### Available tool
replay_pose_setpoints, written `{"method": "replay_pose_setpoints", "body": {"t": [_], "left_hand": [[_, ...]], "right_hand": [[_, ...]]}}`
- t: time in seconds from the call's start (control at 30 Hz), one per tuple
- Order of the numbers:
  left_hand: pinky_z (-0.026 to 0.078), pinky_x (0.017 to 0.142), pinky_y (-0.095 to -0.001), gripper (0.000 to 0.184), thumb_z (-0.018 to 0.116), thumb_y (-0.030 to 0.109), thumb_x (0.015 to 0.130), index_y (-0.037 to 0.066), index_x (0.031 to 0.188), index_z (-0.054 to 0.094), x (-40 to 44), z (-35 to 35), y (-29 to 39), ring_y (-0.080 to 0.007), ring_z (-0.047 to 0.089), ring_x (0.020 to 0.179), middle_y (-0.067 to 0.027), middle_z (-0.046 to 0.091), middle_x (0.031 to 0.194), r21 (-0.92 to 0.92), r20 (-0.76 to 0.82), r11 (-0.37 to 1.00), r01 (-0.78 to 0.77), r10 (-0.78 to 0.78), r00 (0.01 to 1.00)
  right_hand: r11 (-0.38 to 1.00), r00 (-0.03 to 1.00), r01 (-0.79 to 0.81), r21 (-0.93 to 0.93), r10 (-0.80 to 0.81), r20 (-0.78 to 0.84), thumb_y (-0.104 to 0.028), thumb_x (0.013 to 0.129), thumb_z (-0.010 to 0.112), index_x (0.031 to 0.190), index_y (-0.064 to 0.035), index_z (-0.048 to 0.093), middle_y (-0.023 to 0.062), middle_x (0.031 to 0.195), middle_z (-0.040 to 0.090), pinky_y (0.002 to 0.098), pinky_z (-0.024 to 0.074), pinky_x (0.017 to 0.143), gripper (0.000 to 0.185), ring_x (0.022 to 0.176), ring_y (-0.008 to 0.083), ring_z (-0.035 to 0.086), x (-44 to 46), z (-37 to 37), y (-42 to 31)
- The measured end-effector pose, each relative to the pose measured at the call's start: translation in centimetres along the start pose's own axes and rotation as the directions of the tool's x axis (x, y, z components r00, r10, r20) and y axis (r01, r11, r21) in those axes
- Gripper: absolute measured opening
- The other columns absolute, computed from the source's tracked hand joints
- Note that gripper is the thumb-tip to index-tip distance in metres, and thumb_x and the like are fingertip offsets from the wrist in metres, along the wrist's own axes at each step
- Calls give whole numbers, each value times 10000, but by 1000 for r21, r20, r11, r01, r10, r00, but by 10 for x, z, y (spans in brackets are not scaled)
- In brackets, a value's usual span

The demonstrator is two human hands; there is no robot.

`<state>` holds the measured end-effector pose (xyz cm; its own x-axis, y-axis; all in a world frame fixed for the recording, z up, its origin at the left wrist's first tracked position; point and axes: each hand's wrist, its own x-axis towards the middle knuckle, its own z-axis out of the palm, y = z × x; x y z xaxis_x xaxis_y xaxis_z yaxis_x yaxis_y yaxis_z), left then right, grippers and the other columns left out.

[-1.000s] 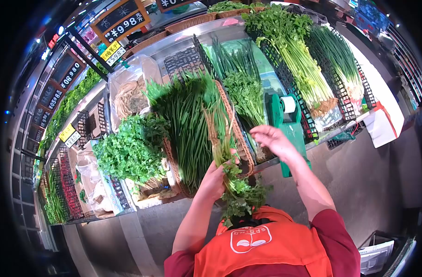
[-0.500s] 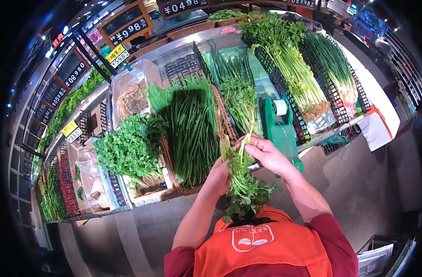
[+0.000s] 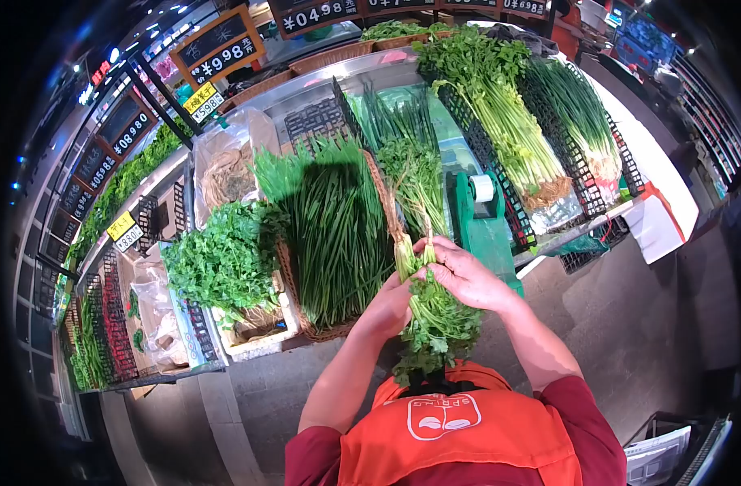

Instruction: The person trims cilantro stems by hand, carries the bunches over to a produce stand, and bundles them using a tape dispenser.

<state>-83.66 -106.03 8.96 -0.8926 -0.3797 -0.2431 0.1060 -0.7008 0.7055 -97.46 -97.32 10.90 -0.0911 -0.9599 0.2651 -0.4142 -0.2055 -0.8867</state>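
Observation:
In front of my apron, both hands hold cilantro (image 3: 439,324), its leaves hanging toward me and its pale stems and roots pointing away. My left hand (image 3: 389,306) is closed round the stems on the left side. On the right, my right hand (image 3: 464,274) has its fingers closed on another stem cluster, close against the left hand. More cilantro (image 3: 415,174) lies on the stand just beyond my fingers. Beside it stands a green tape dispenser (image 3: 485,231) with a pale roll. Leaves and fingers partly hide the gripped stems.
Left of my hands are a wicker basket of garlic chives (image 3: 338,243) and a leafy green bunch (image 3: 225,251) in a white box. Celery (image 3: 508,121) and scallions (image 3: 577,117) lie in black crates to the right. Price boards (image 3: 217,49) hang behind.
The two stem clusters have come closer together and sit more upright between my hands. My left hand has shifted slightly right. The leaves have gathered nearer my right wrist.

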Motion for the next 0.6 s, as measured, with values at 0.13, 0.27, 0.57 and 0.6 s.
{"method": "replay_pose_setpoints", "body": {"t": [0.13,0.27,0.57,0.6], "left_hand": [[465,792,-274,330,473,203,911,45,1198,434,-2,6,-5,-135,541,955,-54,547,1061,50,-7,998,22,-22,1000],[453,813,-295,295,457,179,913,38,1172,447,-3,11,-7,-149,537,968,-61,545,1065,111,-42,993,33,-28,999],[437,745,-252,175,426,59,893,46,1028,536,3,5,-24,-97,539,876,-13,573,938,134,-178,973,-189,212,961],[435,720,-243,169,437,73,894,44,1025,539,0,9,-21,-86,538,847,-5,577,912,129,-195,981,-147,170,966]], "right_hand": [[1000,1000,10,-28,-10,-19,-214,920,410,1216,-14,430,92,1229,381,296,409,864,359,1008,188,478,-4,-2,-4],[959,985,-171,228,160,63,-207,917,419,1234,-20,428,88,1243,388,303,370,910,369,1066,188,442,-11,-6,-8],[998,984,-62,-12,60,-165,-89,875,450,1193,-27,475,113,1226,438,330,342,953,324,1134,257,419,-17,9,9],[986,985,-76,-152,51,-163,-113,877,450,1203,-31,465,121,1247,426,336,344,957,336,1134,287,422,-17,8,11]]}}
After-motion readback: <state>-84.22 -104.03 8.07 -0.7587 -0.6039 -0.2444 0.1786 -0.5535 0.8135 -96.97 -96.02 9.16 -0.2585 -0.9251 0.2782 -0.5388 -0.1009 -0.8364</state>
